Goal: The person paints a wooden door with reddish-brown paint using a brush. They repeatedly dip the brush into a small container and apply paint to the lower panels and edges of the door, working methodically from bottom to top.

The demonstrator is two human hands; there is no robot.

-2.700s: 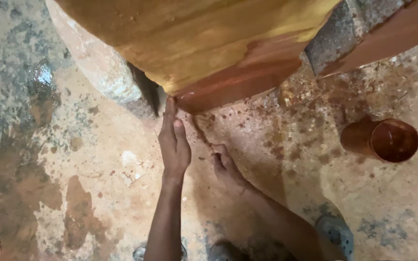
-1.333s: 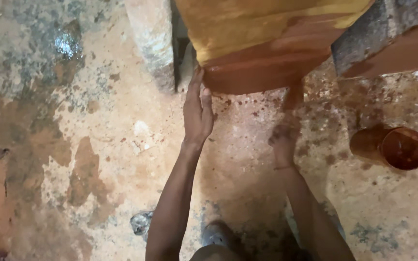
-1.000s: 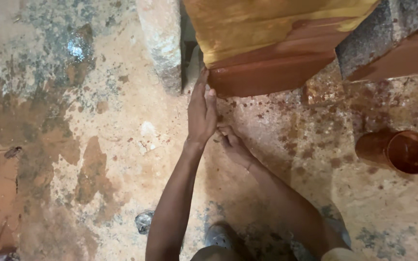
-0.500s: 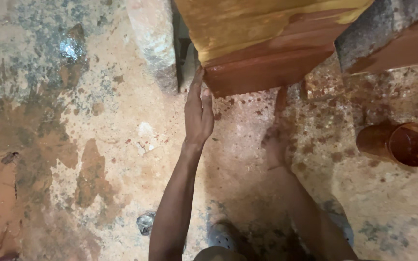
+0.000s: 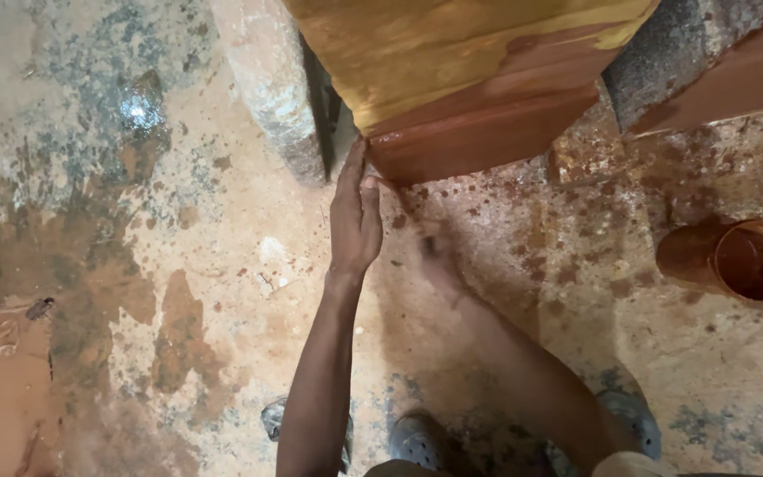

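At the bottom of the frame, grey rubber shoes (image 5: 417, 439) stand on the stained, rust-spattered concrete floor (image 5: 222, 291), and two bare forearms rise from there toward the middle.

The left hand (image 5: 355, 221) is open and flat, fingers straight and held together, pointing up the frame; its fingertips (image 5: 357, 152) touch the lower left corner of the large wet clay block (image 5: 461, 79), yellow-ochre above and red-brown along its lower band. It grips nothing.

The right hand (image 5: 430, 247) sits just right of the left one, low over the floor below the block's bottom edge. It is blurred, so I cannot tell how far it is open or whether it touches the clay.

The block fills the upper centre of the frame, its long axis running left to right and tilting up toward the right. A rough grey stone slab (image 5: 271, 88) stands just beside its left edge, another grey stone (image 5: 682, 53) at its right.

At the right edge, well apart from the hands, a round reddish-brown metal can (image 5: 739, 261) lies on its side, mouth toward the camera.
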